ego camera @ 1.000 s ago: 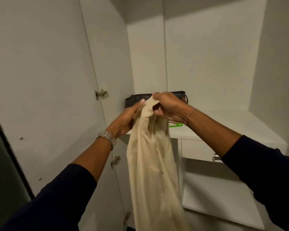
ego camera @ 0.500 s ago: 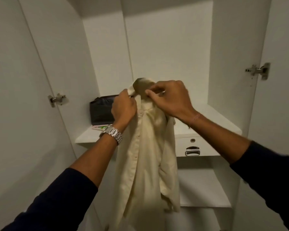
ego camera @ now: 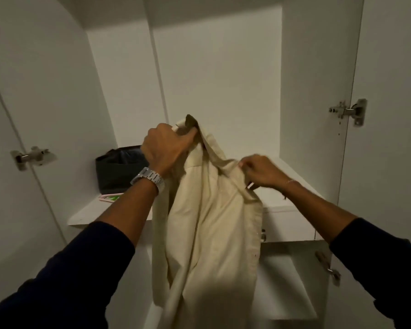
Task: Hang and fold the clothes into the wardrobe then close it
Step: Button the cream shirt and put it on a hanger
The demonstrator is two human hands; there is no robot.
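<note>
A cream shirt (ego camera: 209,233) hangs in front of the open white wardrobe (ego camera: 214,74), its body drooping below the shelf. My left hand (ego camera: 164,148), with a metal watch on the wrist, grips the collar at the top. My right hand (ego camera: 261,170) pinches the shoulder seam lower and to the right. A pale bar end shows under my right fingers; I cannot tell if it is a hanger. The shirt covers the middle of the shelf and the drawer front.
A dark bag (ego camera: 119,169) stands at the back left of the shelf (ego camera: 93,213), with a pink and green flat item (ego camera: 110,198) before it. Both doors stand open, hinges at left (ego camera: 30,156) and right (ego camera: 349,111). A lower shelf (ego camera: 285,281) sits below right.
The hands have parted: my right hand slid down and right along the shoulder, while my left hand kept the collar raised. The shirt has spread wider. The view has shifted left and up.
</note>
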